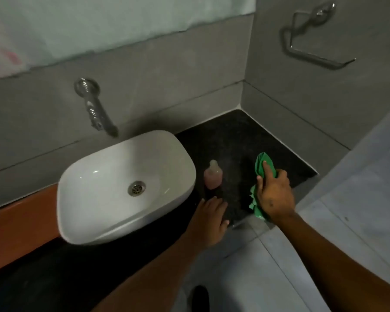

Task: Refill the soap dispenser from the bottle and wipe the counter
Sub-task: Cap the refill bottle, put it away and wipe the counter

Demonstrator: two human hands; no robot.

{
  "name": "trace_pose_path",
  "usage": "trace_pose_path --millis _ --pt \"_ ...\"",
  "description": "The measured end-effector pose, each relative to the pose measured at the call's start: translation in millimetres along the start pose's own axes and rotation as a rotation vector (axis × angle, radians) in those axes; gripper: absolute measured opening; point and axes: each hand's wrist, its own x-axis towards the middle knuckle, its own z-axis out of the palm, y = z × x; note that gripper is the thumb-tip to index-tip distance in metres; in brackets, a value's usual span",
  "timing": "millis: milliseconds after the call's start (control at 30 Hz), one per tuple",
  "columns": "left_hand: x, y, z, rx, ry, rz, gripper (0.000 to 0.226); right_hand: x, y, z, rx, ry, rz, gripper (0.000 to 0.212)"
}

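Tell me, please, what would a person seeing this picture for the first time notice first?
The white basin stands out most, sitting on the dark counter below a wall tap. Next comes the bright green cloth, pressed on the counter by the right hand near the corner. Between basin and cloth stands a small pink soap dispenser, with the left hand resting flat on the counter's front edge just before it.

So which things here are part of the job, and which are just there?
Part of the job:
- green cloth, pressed to the counter by the right hand
- pink soap dispenser
- black counter
- left hand, resting at the counter edge

Just there:
- white basin
- wall tap
- towel ring
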Motion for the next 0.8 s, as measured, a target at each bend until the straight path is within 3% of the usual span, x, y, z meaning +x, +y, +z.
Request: trace_pose_path --millis 200,300,500,667,800 --pt "24.8 -36.0 61.5 0.079 -0.211 -0.044 0.066 25.3 2.8 92.2 -0.129 -0.165 0.072 0.053" --pt "23.2 -45.8 77.8 0.117 -0.189 -0.026 0.065 30.7 1.7 128.4 -0.301 -0.28 -0.026 0.054" --pt "20.7 -45.3 80.7 0.095 -0.134 -0.032 0.066 39.6 40.8 133.5 -0.258 -0.31 -0.103 0.057" --pt "22.8 -48.4 83.8 0.085 -0.137 -0.034 0.067 141.3 92.3 119.3 -0.294 -0.297 -0.121 0.062" --pt "23.3 -51.4 86.8 0.095 -0.108 -0.018 0.066 179.3 47.1 150.3 -0.297 -0.32 -0.152 0.058"
